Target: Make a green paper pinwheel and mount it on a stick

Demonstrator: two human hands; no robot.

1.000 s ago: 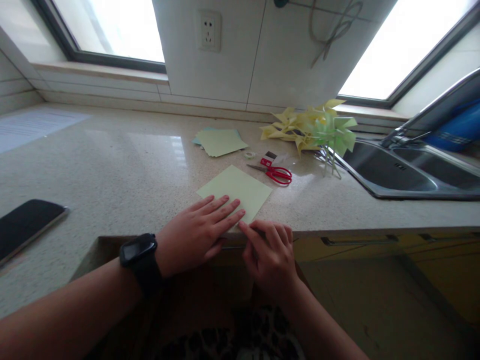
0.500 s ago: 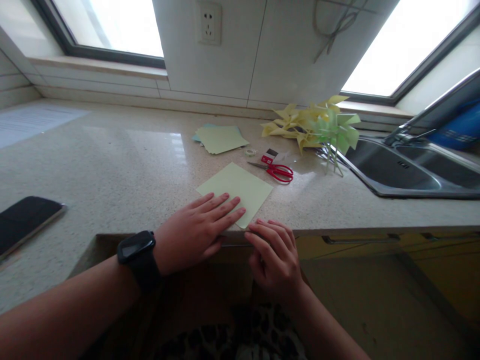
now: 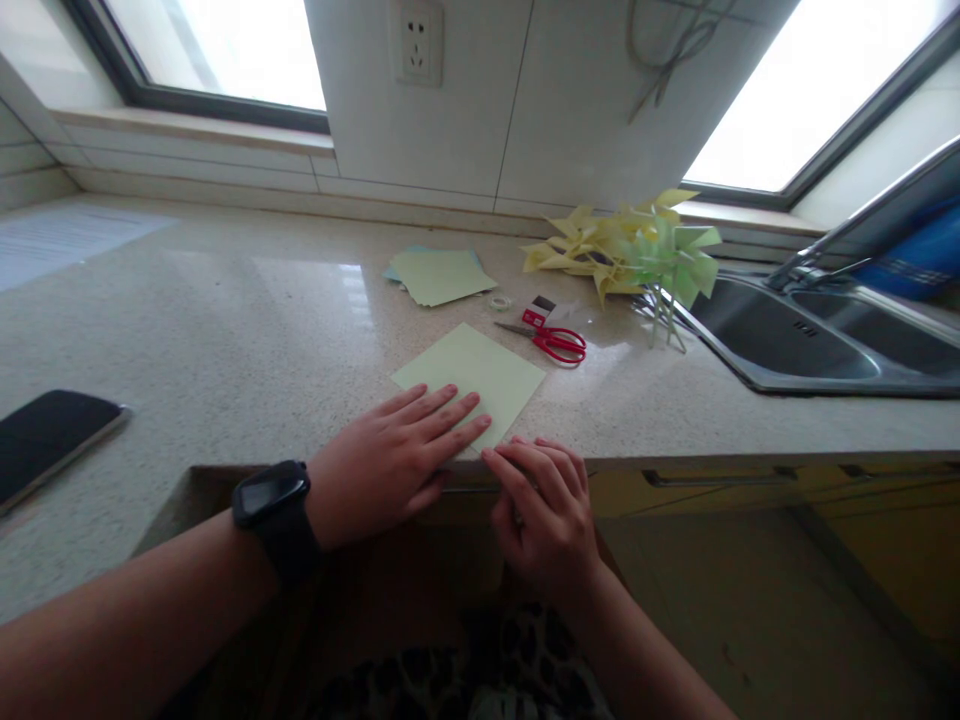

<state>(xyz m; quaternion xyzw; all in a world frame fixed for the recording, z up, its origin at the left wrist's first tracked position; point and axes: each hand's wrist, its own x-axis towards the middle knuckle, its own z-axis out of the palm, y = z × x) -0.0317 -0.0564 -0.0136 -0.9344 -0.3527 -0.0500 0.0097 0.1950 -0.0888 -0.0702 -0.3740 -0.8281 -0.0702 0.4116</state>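
Left hand [image 3: 397, 455] lies flat, fingers spread, on the green paper [image 3: 472, 375] at the counter edge [image 3: 712, 462]; right hand [image 3: 544, 500] presses its near corner, bare countertop leftward

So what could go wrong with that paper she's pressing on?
The green paper lies right at the counter edge, under the flat left hand, with the right hand at its near corner. If a hand slips, the sheet might slide off or crease crookedly. The red scissors lie close beyond the sheet with blades slightly apart, so a quick reach could catch a finger. The phone also sits near the edge and could be knocked off.
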